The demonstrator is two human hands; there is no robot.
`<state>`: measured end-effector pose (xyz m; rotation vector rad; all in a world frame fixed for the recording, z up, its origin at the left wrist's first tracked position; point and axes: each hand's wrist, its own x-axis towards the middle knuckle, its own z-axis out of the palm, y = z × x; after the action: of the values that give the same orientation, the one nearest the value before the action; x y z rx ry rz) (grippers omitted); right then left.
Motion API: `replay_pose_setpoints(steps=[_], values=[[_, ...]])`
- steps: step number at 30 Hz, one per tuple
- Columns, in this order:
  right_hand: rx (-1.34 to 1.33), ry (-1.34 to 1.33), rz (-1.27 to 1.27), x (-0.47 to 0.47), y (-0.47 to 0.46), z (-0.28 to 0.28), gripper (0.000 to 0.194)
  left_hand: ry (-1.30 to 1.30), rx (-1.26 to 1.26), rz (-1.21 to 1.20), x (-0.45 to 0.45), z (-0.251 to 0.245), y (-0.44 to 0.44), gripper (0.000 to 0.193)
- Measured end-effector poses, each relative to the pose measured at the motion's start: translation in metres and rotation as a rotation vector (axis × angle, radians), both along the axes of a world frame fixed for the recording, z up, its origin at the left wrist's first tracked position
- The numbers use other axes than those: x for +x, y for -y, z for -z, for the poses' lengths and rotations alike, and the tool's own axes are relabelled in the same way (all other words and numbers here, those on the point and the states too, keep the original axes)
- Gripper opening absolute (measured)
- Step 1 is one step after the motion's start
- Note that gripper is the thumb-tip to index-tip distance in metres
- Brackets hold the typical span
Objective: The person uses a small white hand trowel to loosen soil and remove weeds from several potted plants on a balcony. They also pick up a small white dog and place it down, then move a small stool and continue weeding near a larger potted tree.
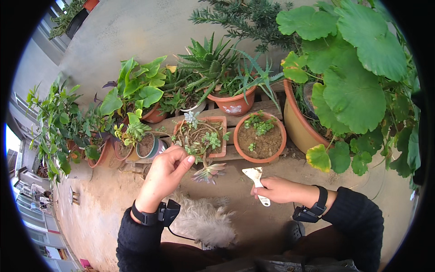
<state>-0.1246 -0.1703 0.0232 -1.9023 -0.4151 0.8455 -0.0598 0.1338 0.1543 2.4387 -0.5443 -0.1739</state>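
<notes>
My right hand (277, 190) grips the white handle of a small scraper (261, 185). Its flared blade points up and away, smeared with brown soil. My left hand (168, 170) is at the front left corner of a square terracotta-coloured planter (222, 136), thumb and fingers drawn together; whether a bit of plant is pinched between them is hidden. Bare trailing stems and small succulent rosettes (211, 140) fill that planter. A pinkish succulent rosette (209, 172) hangs over its front edge. Right of it stands a round pot (282, 142) of soil with low green sprigs (260, 124).
Wooden slats (222, 112) carry the pots. Behind are a potted aloe (207, 61) and leafy plants (136, 81); a large pot (299, 125) with broad leaves (353, 85) stands right. A shaggy light-haired dog (204, 217) is on the floor between my arms.
</notes>
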Motion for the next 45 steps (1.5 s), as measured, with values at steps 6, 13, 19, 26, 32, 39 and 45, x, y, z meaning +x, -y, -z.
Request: replay_pose_setpoints(steps=[6, 13, 19, 26, 32, 39, 45], values=[[0.122, 0.192, 0.287, -0.005, -0.011, -0.004, 0.020, -0.173, -0.143, 0.128, -0.041, 0.001, 0.025, 0.017], [0.442, 0.170, 0.620, -0.011, -0.036, -0.008, 0.024, -0.503, -0.199, 0.194, -0.076, 0.071, 0.066, 0.041], [0.520, 0.156, 0.481, -0.024, -0.042, -0.013, 0.023, -0.865, -0.449, 0.182, -0.084, 0.094, 0.071, 0.032], [0.499, 0.005, 0.495, -0.024, -0.038, -0.011, 0.023, -0.794, -0.482, 0.072, -0.082, 0.085, 0.070, 0.031], [0.365, -0.040, 0.394, -0.029, -0.018, -0.013, 0.028, -0.847, -0.496, 0.056, -0.080, 0.085, 0.066, 0.029], [0.274, -0.100, 0.401, -0.022, -0.015, -0.018, 0.028, -0.864, -0.476, 0.089, -0.075, 0.084, 0.064, 0.030], [0.317, 0.004, 0.476, -0.015, -0.017, -0.020, 0.022, -0.832, -0.475, 0.089, -0.074, 0.090, 0.058, 0.028]])
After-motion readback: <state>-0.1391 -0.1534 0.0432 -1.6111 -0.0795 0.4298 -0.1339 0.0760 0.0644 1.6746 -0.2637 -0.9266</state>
